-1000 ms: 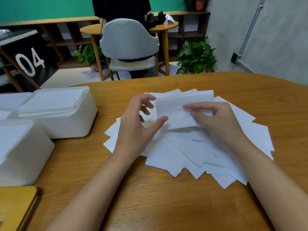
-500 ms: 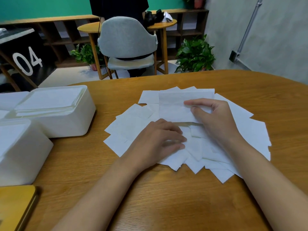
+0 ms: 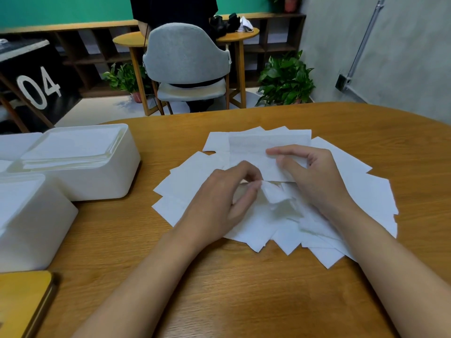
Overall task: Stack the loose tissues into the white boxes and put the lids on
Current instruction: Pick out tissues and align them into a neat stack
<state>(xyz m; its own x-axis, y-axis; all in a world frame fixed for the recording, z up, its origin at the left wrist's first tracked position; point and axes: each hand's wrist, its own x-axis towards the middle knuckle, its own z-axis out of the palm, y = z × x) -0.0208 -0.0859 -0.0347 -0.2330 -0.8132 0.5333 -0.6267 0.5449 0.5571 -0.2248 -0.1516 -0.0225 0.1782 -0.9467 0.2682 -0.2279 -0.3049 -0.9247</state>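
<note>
1. Head view: the loose tissues [image 3: 353, 191] lie fanned and overlapping on the tabletop [image 3: 244, 289], right of the two white boxes.
2. The left hand [image 3: 219, 201] has its thumb and fingers [image 3: 249, 191] pinched together on the raised corner of a lifted tissue [image 3: 275, 195], which is crumpled where it comes up.
3. The right hand [image 3: 317, 181] appears to clamp thumb and forefinger on the near edge of a folded tissue [image 3: 268, 145] at the far side of the pile.
4. The far white box [image 3: 97, 176] stands open with a flat stack [image 3: 70, 147] inside. The near white box [image 3: 31, 228] is partly out of frame, so I cannot tell whether it is lidded.
5. Risks, as I judge them:
   - The thin sheet could tear or crease further if the left hand pulls while other sheets, or the right hand, pin it.
   - Overlapping sheets may cling and drag along, scattering the fan toward the tabletop's edge.
   - A crumpled sheet would sit unevenly on the stack, raising it so that a lid may not seat.
   - Two hands pulling separate sheets at once may skew both.
</note>
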